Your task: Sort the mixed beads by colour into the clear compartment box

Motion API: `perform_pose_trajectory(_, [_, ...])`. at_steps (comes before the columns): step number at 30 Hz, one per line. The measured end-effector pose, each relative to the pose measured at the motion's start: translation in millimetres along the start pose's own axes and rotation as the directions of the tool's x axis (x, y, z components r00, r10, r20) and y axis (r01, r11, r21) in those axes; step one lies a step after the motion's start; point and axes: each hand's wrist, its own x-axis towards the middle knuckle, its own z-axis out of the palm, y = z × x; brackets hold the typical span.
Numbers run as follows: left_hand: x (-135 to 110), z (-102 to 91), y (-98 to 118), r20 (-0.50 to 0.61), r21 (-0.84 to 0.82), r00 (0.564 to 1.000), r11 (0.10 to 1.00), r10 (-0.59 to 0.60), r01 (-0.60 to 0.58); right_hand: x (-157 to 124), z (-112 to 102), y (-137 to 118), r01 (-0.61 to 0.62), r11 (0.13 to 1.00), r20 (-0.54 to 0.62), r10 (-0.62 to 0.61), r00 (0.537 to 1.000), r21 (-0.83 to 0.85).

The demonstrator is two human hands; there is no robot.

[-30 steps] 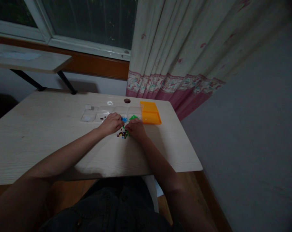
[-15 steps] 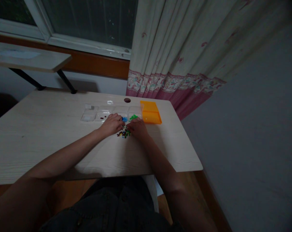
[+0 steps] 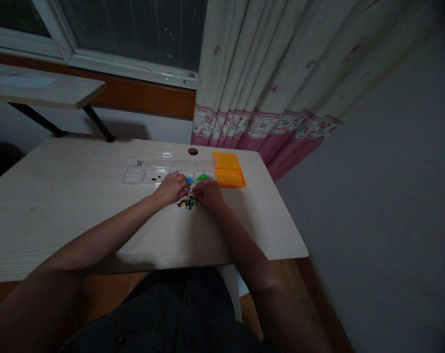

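Small mixed-colour plastic pieces (image 3: pixel 186 202) lie in a loose pile on the table, just below both hands. My left hand (image 3: pixel 171 188) is at the pile's upper left, fingers bent and drawn together; what they pinch, if anything, is too small to name. From the right, my right hand (image 3: pixel 208 192) curls in with its fingertips close to the left ones, their contents also hidden. Behind the hands are clear compartment boxes (image 3: pixel 133 177). Green pieces (image 3: pixel 202 177) fill part of one compartment, blue pieces (image 3: pixel 189 180) another, and a few dark red pieces (image 3: pixel 154 179) a third.
An orange open case (image 3: pixel 229 170) lies right of the clear boxes. The pale wooden table (image 3: pixel 78 196) has a round hole (image 3: pixel 193 152) near its back edge. A raised shelf (image 3: pixel 45 86) stands at the back left, and a curtain (image 3: pixel 251 98) hangs behind.
The view has shifted very slightly. Both hands stay over the top of the pile, with only small finger movements.
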Motion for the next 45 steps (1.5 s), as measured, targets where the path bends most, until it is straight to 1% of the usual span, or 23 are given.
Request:
perform_pose_trajectory(3, [0.4, -0.1, 1.4, -0.009, 0.007, 1.000, 1.000, 0.008, -0.008, 2.8, -2.0, 6.8, -0.068, 0.996, -0.068, 0.073, 0.995, 0.065])
perform_pose_trajectory(7, [1.5, -1.5, 3.9, -0.028, 0.053, 0.999, 0.998, 0.045, -0.044, 4.6, -4.1, 16.3, -0.169, 0.972, -0.157, 0.195, 0.968, 0.163])
perform_pose_trajectory(11, [2.9, -1.7, 6.7, -0.042, 0.136, 0.995, 0.987, 0.093, -0.087, 3.6, -3.7, 22.6, -0.221, 0.939, -0.207, 0.280, 0.938, 0.265])
perform_pose_trajectory(13, [3.4, -1.0, 8.5, -0.053, 0.161, 0.993, 0.982, 0.108, -0.098, 3.2, -3.2, 24.9, -0.235, 0.932, -0.243, 0.303, 0.921, 0.275])
perform_pose_trajectory(17, [3.5, 0.3, 10.5, -0.069, 0.155, 0.992, 0.983, 0.109, -0.097, 3.4, -2.7, 29.7, -0.265, 0.939, -0.306, 0.325, 0.895, 0.220])
perform_pose_trajectory(20, [3.0, -0.1, 7.2, -0.070, 0.111, 0.994, 0.991, 0.089, -0.081, 3.6, -1.9, 34.0, -0.273, 0.946, -0.311, 0.317, 0.896, 0.176])
perform_pose_trajectory(23, [1.7, -2.1, -0.7, -0.077, 0.066, 0.994, 0.995, 0.073, -0.068, 3.0, -0.7, 37.5, -0.294, 0.944, -0.312, 0.327, 0.892, 0.151])
perform_pose_trajectory(26, [-0.5, -5.0, -9.0, -0.061, 0.010, 0.989, 0.991, 0.133, -0.133, 1.9, -1.3, 38.3, -0.315, 0.944, -0.317, 0.330, 0.889, 0.098])
perform_pose_trajectory(29, [-3.4, -7.2, -13.3, -0.017, -0.040, 0.979, 0.978, 0.203, -0.204, 0.6, -4.0, 36.3, -0.353, 0.935, -0.308, 0.344, 0.887, 0.030])
perform_pose_trajectory(33, [-7.3, -8.9, -13.9, 0.009, -0.056, 0.975, 0.974, 0.220, -0.220, -0.2, -6.4, 33.6, -0.406, 0.914, -0.281, 0.387, 0.878, -0.011])
perform_pose_trajectory(36, [-10.3, -10.4, -14.4, 0.003, -0.047, 0.978, 0.977, 0.209, -0.209, -0.2, -6.0, 33.1, -0.395, 0.918, -0.292, 0.382, 0.877, 0.014])
perform_pose_trajectory(39, [-13.2, -10.6, -15.9, 0.008, -0.049, 0.979, 0.978, 0.206, -0.205, 0.4, -6.4, 31.7, -0.333, 0.942, -0.308, 0.331, 0.892, 0.046])
perform_pose_trajectory(42, [-15.4, -8.2, -16.6, 0.012, -0.061, 0.979, 0.977, 0.204, -0.203, 1.9, -8.6, 27.4, -0.223, 0.972, -0.282, 0.234, 0.930, 0.071])
perform_pose_trajectory(44, [-16.2, -6.2, -15.9, 0.008, -0.063, 0.980, 0.978, 0.199, -0.198, 3.1, -10.4, 23.3, -0.132, 0.986, -0.219, 0.151, 0.964, 0.100])
perform_pose_trajectory(45, [-16.4, -5.5, -15.1, 0.004, -0.061, 0.980, 0.978, 0.199, -0.198, 3.6, -11.2, 21.2, -0.080, 0.990, -0.167, 0.099, 0.981, 0.119])
